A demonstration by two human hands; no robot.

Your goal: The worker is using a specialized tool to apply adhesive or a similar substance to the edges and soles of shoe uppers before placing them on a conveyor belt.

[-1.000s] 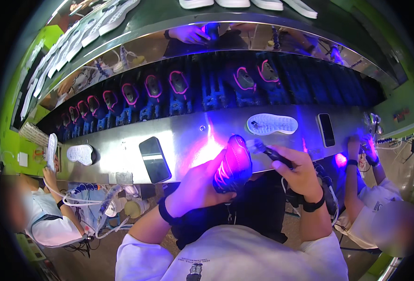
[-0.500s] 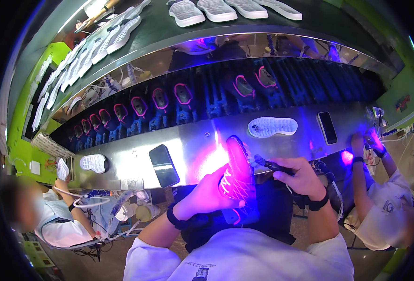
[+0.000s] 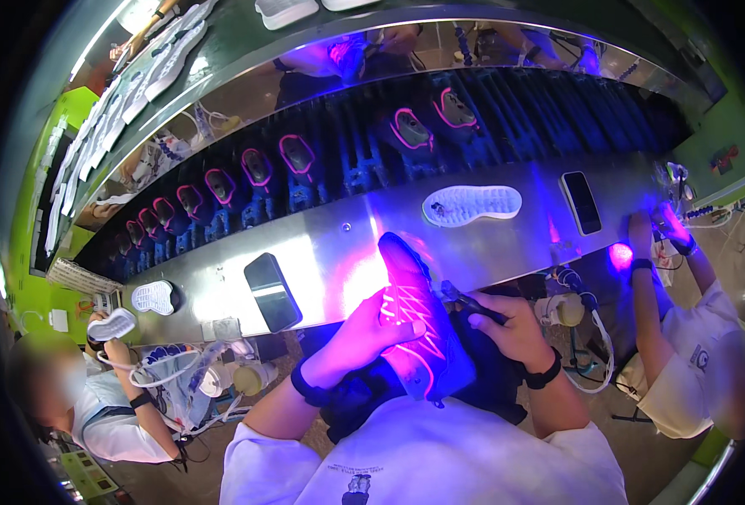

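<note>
Under a strong pink-violet light, a dark laced shoe upper (image 3: 436,349) is held above my lap, its toe pointing away from me. My left hand (image 3: 364,337) is closed round the left side of the shoe by the laces, thumb across them. My right hand (image 3: 514,330) grips a dark-handled brush (image 3: 478,306), whose head is at the shoe's right edge near the toe. Whether the bristles touch the upper cannot be made out. On the metal bench beyond lies a white shoe sole (image 3: 473,205).
The metal bench (image 3: 507,252) runs across in front. Two phones, one left (image 3: 272,292) and one right (image 3: 581,203), lie on it. Behind, a dark blue rack (image 3: 356,172) carries several pink-edged uppers. Co-workers sit on both sides; the left one holds a white sole (image 3: 113,325).
The shoe has turned in my left hand, showing more of its laces and side. My right hand with the brush has shifted slightly left and down. The whole view has also shifted.
</note>
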